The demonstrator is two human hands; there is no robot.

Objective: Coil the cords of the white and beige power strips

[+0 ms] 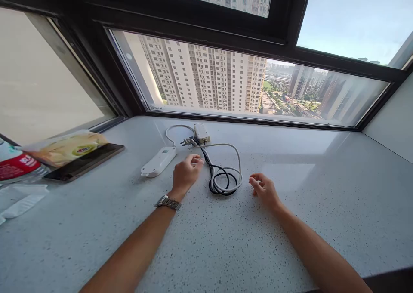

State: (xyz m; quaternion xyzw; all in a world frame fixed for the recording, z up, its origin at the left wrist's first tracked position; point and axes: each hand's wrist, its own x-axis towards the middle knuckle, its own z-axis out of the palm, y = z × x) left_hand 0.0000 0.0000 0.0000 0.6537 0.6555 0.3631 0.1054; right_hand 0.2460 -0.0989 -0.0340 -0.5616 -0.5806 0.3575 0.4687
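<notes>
My left hand [186, 174] rests on the speckled white sill [226, 241], fingers curled loosely with nothing in them, a metal watch [168, 202] on its wrist. It lies between a white power strip [158, 161] and a coil of black and white cables [224, 179]. My right hand [263, 189] rests just right of the coil, fingers loosely bent and apart, holding nothing. Behind the coil sits a white adapter [201, 132] with a plug [188, 142] beside it.
At the far left lie a dark tablet [84, 161], a yellow snack bag [64, 146], a red-labelled package [16, 166] and clear plastic wrapping [19, 200]. A black-framed window [251, 86] runs along the sill's back; a wall [392, 125] bounds the right.
</notes>
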